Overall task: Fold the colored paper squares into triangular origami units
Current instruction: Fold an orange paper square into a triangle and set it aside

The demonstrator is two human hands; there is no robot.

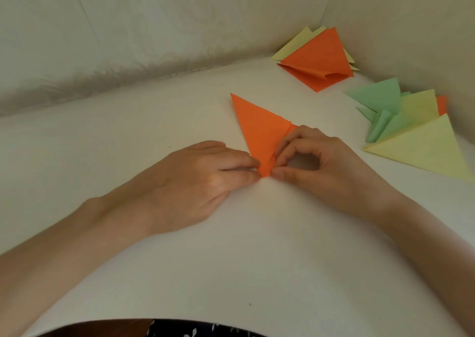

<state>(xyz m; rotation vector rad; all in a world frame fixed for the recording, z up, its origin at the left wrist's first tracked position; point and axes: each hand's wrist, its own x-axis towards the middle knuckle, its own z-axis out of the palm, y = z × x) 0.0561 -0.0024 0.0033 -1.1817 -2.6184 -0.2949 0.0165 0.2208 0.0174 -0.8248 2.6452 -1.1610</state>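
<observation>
Orange triangle (257,128) lying flat on the table (231,246), just toward 1 o'clock of centre, its narrow tip pointing to 6 o'clock. The left hand (200,180) pinches that tip from 9 o'clock; the right hand (326,167), thumb and forefinger curled, pinches the small flap on the 3 o'clock edge. Risk: should either pinch slide while the flap is creased, the layers would probably skew and the tip come out misaligned; a hard pull at so narrow a point could tear it. The stack (318,59) at 1 o'clock and the pile (416,136) at 3 o'clock lie well apart.
</observation>
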